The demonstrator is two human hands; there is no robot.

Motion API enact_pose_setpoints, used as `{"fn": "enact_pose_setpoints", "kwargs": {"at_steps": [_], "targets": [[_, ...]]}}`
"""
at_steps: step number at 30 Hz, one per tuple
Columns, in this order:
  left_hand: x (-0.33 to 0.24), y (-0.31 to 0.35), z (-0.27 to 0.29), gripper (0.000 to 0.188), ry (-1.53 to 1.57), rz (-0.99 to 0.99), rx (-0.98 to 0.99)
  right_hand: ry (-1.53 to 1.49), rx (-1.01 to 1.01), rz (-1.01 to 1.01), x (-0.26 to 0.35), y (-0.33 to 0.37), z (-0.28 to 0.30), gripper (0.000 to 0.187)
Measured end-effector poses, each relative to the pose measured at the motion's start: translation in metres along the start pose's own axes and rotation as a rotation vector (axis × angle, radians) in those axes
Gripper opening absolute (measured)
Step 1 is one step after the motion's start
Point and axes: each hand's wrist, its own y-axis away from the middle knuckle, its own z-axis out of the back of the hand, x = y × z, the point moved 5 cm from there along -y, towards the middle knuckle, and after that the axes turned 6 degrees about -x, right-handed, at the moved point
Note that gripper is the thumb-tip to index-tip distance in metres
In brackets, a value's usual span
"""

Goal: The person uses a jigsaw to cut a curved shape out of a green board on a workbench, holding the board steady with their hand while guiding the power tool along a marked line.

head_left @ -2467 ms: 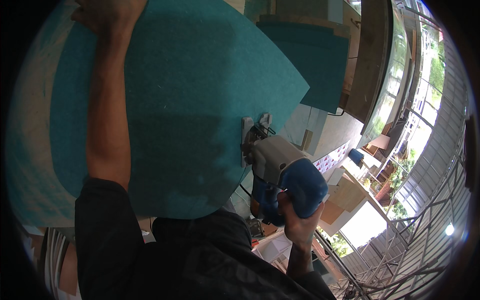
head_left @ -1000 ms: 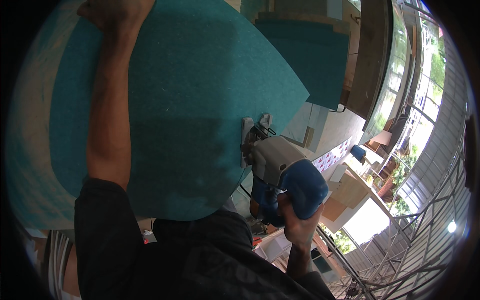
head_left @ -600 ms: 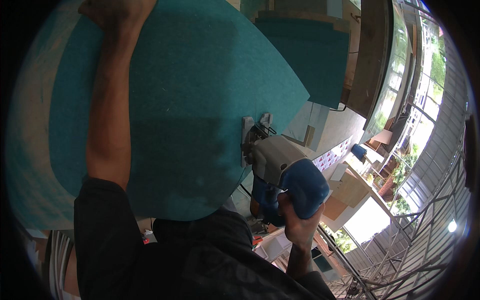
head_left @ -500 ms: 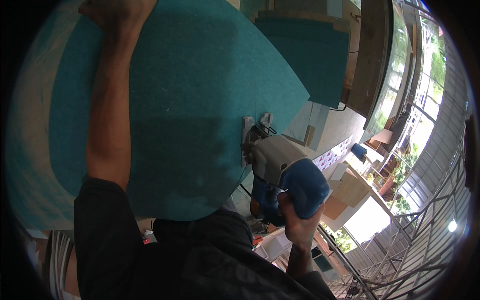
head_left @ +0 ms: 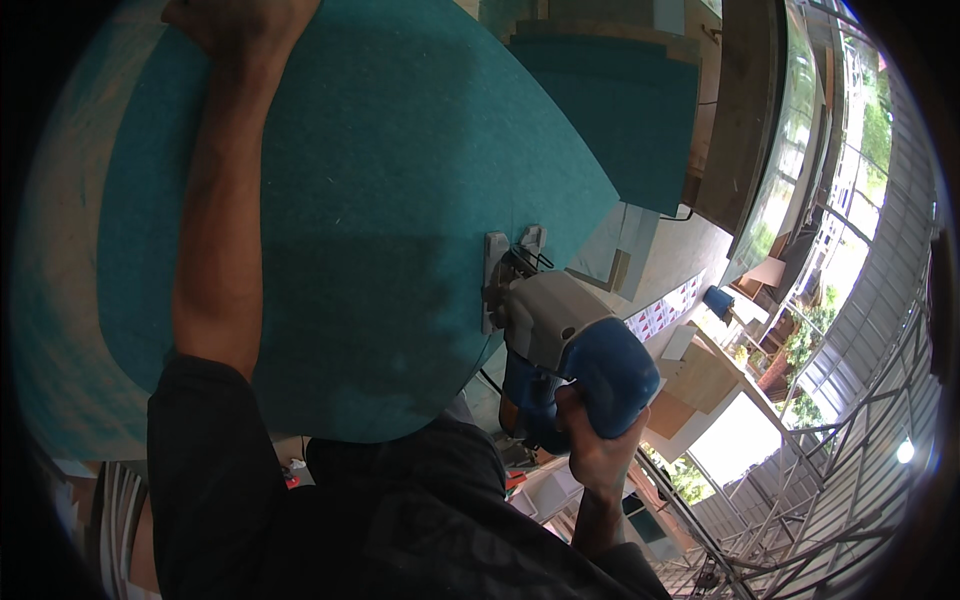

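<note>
Blue-and-grey power saw [head_left: 560, 325] at the right edge of the teal sheet [head_left: 370, 180]; slight shift only.
Right hand [head_left: 603, 450] closed round the saw's blue rear handle; metal foot [head_left: 494, 285] lies against the sheet near its right-hand corner. Left hand [head_left: 245, 30] at the sheet's far left, cut off by the view's rim; cannot tell whether it presses flat or grips. Versus 2.5 s ago: left hand slightly further right, corner appears a little closer to the foot. Judgement: small progress along the sheet, saw hold unchanged.
</note>
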Motion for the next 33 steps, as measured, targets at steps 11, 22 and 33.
{"fn": "enact_pose_setpoints", "kwargs": {"at_steps": [11, 22, 33], "targets": [[-0.0009, -0.0001, -0.0031, 0.055, 0.008, -0.002, 0.017, 0.028, -0.036, 0.008, -0.0077, 0.0005, 0.0028, 0.019], [-0.0026, 0.0021, -0.003, 0.054, 0.018, -0.017, 0.028, 0.021, -0.031, -0.012, -0.0045, -0.0002, 0.0017, 0.02], [-0.0054, 0.0026, -0.0044, 0.055, 0.013, -0.01, 0.031, -0.01, -0.014, -0.025, -0.0056, -0.001, 0.0017, 0.022]]}}
